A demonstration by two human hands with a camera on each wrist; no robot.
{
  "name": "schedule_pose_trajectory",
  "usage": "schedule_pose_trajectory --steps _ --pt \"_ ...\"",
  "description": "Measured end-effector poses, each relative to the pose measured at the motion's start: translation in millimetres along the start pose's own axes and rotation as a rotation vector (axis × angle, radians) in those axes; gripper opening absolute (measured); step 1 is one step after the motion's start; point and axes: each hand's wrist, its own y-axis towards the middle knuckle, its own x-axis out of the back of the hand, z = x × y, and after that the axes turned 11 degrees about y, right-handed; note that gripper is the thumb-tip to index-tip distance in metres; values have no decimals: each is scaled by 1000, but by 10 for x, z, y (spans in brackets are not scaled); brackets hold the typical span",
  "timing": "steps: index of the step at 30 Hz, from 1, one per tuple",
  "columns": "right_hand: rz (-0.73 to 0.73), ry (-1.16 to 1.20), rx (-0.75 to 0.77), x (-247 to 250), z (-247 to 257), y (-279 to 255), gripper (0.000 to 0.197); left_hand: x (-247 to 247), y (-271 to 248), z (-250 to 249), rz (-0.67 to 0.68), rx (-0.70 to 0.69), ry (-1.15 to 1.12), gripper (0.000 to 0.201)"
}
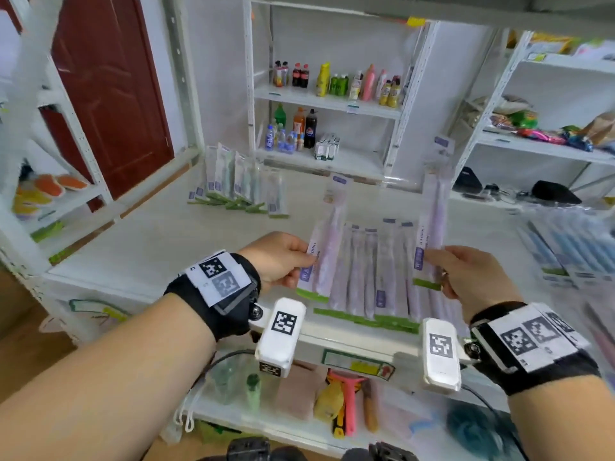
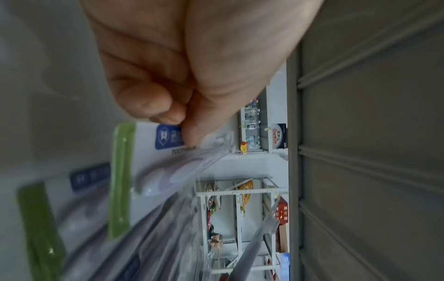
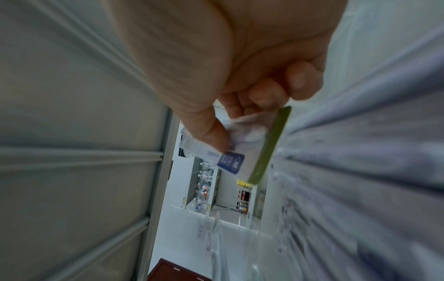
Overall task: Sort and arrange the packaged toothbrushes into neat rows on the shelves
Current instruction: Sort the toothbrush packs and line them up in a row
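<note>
My left hand (image 1: 286,257) pinches the lower end of a purple packaged toothbrush (image 1: 324,241), lifted and tilted above the white shelf (image 1: 139,247). In the left wrist view the thumb and fingers (image 2: 173,114) clamp that pack (image 2: 153,152) near its blue logo. My right hand (image 1: 466,274) pinches a second purple pack (image 1: 431,224), held upright; the right wrist view shows the thumb (image 3: 211,133) on this pack (image 3: 242,152) beside its green strip. Below both hands a row of purple packs (image 1: 369,281) lies flat at the shelf front.
A group of green-toned toothbrush packs (image 1: 239,184) lies at the back left of the shelf. Blue packs (image 1: 565,247) lie at the right. Drink bottles (image 1: 336,81) fill the far shelving. Cleaning tools (image 1: 346,404) sit on the shelf below. A red door (image 1: 109,91) stands left.
</note>
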Motion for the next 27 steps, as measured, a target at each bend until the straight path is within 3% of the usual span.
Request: schedule_pose_trajectory --steps 7,16,27 --pt "-25 207 -64 404 -308 100 19 -567 265 -287 23 6 140 6" --pt "70 241 -101 504 -514 199 25 -815 427 -266 -29 61 165 46" --pt "81 285 -119 351 -514 240 22 -795 486 -305 45 32 329 59"
